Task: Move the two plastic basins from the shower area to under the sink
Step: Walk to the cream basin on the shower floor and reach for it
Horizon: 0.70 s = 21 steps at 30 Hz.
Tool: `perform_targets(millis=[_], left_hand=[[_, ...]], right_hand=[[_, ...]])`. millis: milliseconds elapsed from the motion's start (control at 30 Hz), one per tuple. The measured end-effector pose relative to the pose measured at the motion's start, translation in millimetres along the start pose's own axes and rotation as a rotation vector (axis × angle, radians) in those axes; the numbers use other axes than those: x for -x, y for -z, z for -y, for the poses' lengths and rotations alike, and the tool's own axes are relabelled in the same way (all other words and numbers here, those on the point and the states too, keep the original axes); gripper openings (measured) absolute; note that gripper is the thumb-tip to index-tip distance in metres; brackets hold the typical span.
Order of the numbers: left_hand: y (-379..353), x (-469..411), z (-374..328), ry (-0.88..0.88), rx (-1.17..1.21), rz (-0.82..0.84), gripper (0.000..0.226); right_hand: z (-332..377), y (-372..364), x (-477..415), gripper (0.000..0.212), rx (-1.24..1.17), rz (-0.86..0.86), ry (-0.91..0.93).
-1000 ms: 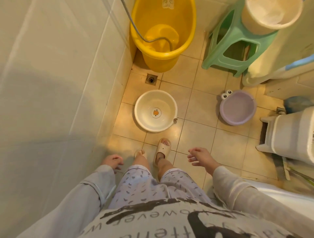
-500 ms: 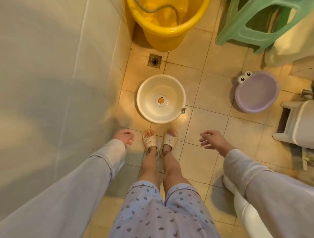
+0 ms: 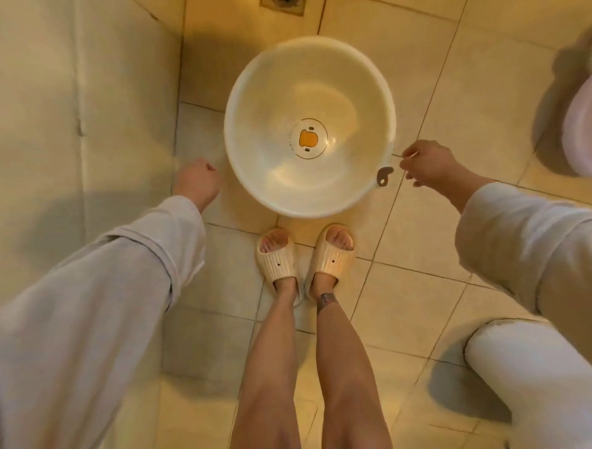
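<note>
The right hand (image 3: 429,162) hangs just right of the white basin (image 3: 309,126), fingers loosely curled and parted, holding nothing; its fingertips sit close to the small grey hanging tab (image 3: 383,176) on the basin's near-right rim, apart from it as far as I can tell. The left hand (image 3: 198,182) is lowered on the opposite side, just left of the rim, fingers folded into a loose fist, also empty and not touching the plastic. With one hand on each side of the bowl, the placing reads as the set-up for a two-handed lift by the rim, which suits a wide, shallow, light container.

The white basin rests upright on the tiled floor (image 3: 413,243), empty, an orange cartoon print at its centre, directly beyond the slippered feet (image 3: 304,256) and near the wall (image 3: 80,112) on the left. Just beyond it a floor drain (image 3: 282,3) shows at the far edge. The second, purple basin (image 3: 579,134) shows only as a sliver at the far right, well apart. Neither has yet left the shower area; the sink is not visible.
</note>
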<state>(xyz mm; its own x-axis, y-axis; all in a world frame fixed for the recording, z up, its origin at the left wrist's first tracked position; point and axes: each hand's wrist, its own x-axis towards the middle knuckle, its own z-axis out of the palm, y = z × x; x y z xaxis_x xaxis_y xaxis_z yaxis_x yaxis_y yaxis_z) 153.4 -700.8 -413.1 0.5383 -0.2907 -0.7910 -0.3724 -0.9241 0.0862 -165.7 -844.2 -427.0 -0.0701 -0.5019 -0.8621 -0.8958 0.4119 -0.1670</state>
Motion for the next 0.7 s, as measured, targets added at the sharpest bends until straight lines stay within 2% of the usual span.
perform_targets(millis=[100,200,367,467,700], left_hand=[[-37,-49,-5,0.13,0.187,0.005,0.045],[-67,-80,-9,0.214,0.338,0.045,0.056],[-82,-88,-8,0.193,0.381,0.01,0.051],[-73,-79,-9,0.255,0.471,0.074,0.047],[-17,10,9,0.265,0.416,0.219,0.043]], right_hand=[[1,-21,-52,0.052,0.154,-0.091,0.029],[0,-33,-88,0.055,0.073,-0.134,-0.008],[2,-39,-105,0.05,-0.123,-0.099,0.011],[1,-35,-95,0.049,-0.23,-0.069,-0.052],[-11,-1,8,0.048,-0.323,0.08,-0.186]])
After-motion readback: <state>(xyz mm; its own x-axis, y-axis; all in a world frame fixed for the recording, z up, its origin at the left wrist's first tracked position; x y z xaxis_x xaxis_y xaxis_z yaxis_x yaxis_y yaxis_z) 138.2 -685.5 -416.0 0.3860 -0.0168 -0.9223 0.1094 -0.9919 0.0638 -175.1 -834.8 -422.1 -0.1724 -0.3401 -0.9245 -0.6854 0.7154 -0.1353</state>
